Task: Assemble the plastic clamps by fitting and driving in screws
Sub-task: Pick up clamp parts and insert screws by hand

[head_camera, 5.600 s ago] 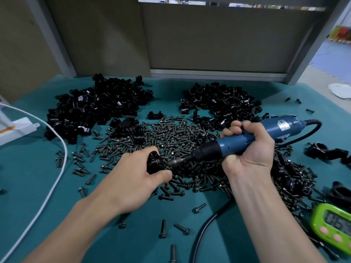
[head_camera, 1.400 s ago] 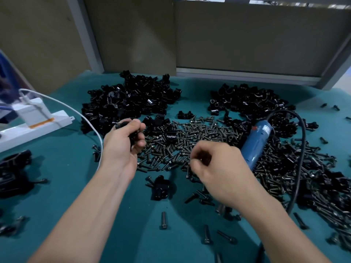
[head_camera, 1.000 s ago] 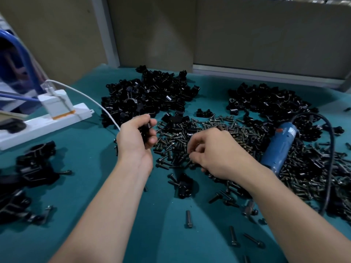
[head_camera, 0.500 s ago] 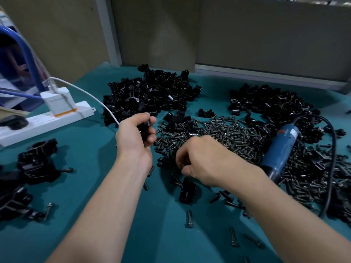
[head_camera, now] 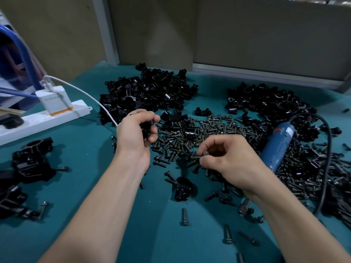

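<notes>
Up from the pile [head_camera: 182,137], our right hand [head_camera: 228,160] pinches a screw [head_camera: 199,156]; our left hand [head_camera: 133,135] grips a clamp [head_camera: 147,127] (half hidden). A slack pinch could drop the screw beneath.

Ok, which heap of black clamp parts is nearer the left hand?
The left heap, by the white cable: the left hand is at its edge; the right heap lies farther.
</notes>
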Motion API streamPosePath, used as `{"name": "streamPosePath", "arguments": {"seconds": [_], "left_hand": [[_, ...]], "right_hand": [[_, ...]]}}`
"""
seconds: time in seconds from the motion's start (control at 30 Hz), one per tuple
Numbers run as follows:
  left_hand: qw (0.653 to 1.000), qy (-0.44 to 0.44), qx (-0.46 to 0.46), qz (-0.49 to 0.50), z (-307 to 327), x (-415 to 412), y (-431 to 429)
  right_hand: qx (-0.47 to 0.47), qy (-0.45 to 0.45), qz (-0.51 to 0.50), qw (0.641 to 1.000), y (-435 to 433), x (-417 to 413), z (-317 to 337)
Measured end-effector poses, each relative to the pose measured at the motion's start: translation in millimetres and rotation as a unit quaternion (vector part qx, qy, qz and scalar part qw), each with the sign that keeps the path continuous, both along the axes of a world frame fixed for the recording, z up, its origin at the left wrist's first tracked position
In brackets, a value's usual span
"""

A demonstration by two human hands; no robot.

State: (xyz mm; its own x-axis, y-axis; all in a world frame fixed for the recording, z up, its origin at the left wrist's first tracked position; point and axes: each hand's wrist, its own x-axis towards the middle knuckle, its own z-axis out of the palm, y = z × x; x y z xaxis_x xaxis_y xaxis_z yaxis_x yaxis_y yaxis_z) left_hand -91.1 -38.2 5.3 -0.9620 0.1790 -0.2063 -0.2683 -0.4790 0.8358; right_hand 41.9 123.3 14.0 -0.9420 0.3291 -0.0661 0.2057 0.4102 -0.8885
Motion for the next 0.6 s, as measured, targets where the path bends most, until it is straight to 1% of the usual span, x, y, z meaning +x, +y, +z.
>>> {"name": "streamPosePath", "arguments": {"seconds": [0.13,0.23,0.3,0.4,0.6], "left_hand": [[0.998,0.051,-0.032,-0.037,-0.7,6.1,7.4],[0.992,0.088,-0.065,-0.059,-2.0,12.6,15.2],[0.988,0.108,-0.089,-0.07,-4.0,16.0,18.7],[0.981,0.128,-0.109,-0.101,-4.4,19.9,20.6],[0.95,0.164,-0.097,-0.249,-0.2,29.6,20.7]], "right_hand": [[0.023,0.005,0.01,1.0,-4.0,3.9,-3.5],[0.021,0.009,0.008,1.0,-5.4,5.9,-3.2],[-0.011,0.019,0.007,1.0,-5.3,7.2,-0.9],[-0.091,0.059,-0.014,0.994,-2.4,9.8,-0.4],[-0.126,0.155,-0.05,0.979,2.4,17.6,-2.0]]}}
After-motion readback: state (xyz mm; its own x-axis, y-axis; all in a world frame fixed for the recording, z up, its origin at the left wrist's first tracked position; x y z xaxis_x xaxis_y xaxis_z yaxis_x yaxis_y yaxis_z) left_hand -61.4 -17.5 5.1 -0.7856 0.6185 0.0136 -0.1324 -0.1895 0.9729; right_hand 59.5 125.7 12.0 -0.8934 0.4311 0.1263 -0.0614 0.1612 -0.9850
